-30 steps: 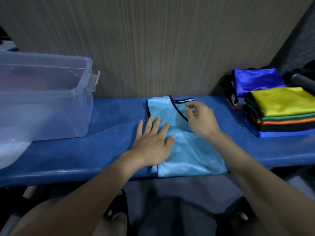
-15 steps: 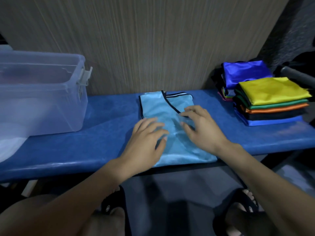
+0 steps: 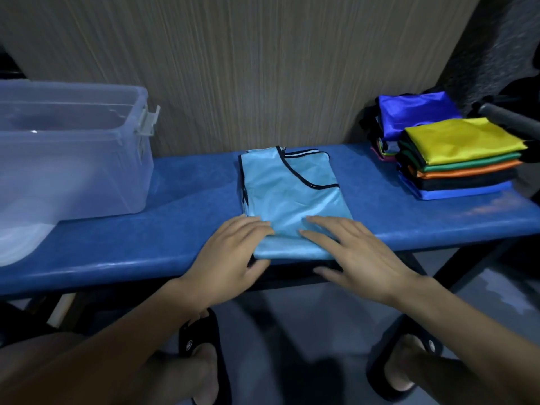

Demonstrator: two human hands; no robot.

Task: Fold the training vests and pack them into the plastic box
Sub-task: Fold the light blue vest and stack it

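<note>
- Where the blue counter (image 3: pixel 181 200) meets its near edge, a light-blue vest (image 3: pixel 289 197) lies folded lengthwise, black trim along its left side and around the armhole at the far right.
- Vest's near end droops just over the counter's front edge.
- Left hand (image 3: pixel 230 258) rests on the vest's near-left corner, fingers straight and spread, released, gripping nothing; thumb sits at the counter's front edge below the cloth.
- Right hand (image 3: pixel 359 255) lies flat on the vest's near-right corner, fingers straight and pointing left toward the other hand, also released; thumb hangs below the counter edge.
- The two hands' fingertips are near each other, apart, with a strip of vest between.
- Clear plastic box (image 3: pixel 73 159) stands on the counter's left end, well apart from the vest, lid off, grey latch on its right wall. Contents cannot be made out through the hazy wall.
- Stack (image 3: pixel 458 162) of folded vests sits at the counter's right end: yellow on top, then green, orange, black, blue.
- Behind it, a second pile (image 3: pixel 415 115) topped by a shiny royal-blue vest, against the wall.
- Grey wood-grain wall (image 3: pixel 263 68) runs behind the counter.
- Below, two feet in black slides (image 3: pixel 201 340) on a grey floor.
</note>
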